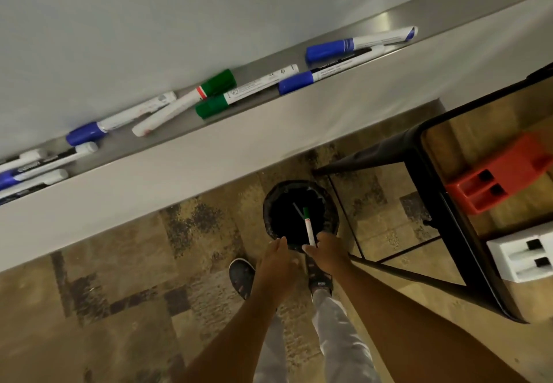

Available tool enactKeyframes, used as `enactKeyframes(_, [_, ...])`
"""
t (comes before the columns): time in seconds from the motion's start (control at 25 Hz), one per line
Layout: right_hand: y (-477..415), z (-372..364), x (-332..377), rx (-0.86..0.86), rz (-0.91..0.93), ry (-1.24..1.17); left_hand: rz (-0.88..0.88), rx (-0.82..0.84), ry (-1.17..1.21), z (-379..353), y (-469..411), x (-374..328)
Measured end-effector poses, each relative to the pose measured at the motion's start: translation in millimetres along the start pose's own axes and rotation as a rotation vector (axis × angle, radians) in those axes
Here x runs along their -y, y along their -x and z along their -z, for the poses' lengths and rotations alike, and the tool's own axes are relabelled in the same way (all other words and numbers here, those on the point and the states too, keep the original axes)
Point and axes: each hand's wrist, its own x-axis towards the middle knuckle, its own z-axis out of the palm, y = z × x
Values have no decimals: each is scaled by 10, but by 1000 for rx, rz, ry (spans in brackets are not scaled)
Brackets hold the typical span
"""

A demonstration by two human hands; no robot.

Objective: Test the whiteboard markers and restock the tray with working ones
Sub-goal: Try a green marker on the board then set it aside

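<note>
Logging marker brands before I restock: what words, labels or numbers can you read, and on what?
No text reads clearly.
Green-capped marker on the tray: barrel print and symbols, blurred.
Blue-capped marker with black label: white lettering, blurred.
Held marker in the right hand: too small.
Shoe tag: too small.

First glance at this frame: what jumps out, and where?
Low centre, the right hand pinches a green marker at the mouth of a black bin on the floor, with the left hand open beside it. Running diagonally above, the tray under the whiteboard holds scattered blue- and green-capped markers.
</note>
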Motion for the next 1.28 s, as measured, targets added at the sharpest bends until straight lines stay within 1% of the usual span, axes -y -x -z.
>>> enactKeyframes(0.12, [-57, -4, -2, -13, 20, 34, -29, -36, -33, -80, 6, 84])
enactKeyframes(0.32, [113, 46, -51, -66, 82, 80, -9, -67, -105, -126, 58, 68])
enactKeyframes(0.64, [378, 220, -18, -131, 196, 213, -13, -143, -91, -12, 117, -38])
enactKeyframes(0.76, [565, 368, 74, -155, 238, 257, -28, -173, -108, 132, 284, -107])
enactKeyframes(0.88, [802, 555, 202, -212, 316, 308, -71, -234, -141, 318, 484, -190])
enactKeyframes(1.08, [1276, 857, 477, -298, 442, 366, -112, -278, -171, 706, 861, -357])
enactKeyframes(1.28, [1632, 1071, 879, -323, 538, 325, -117, -362, -173, 1155, 1233, -470])
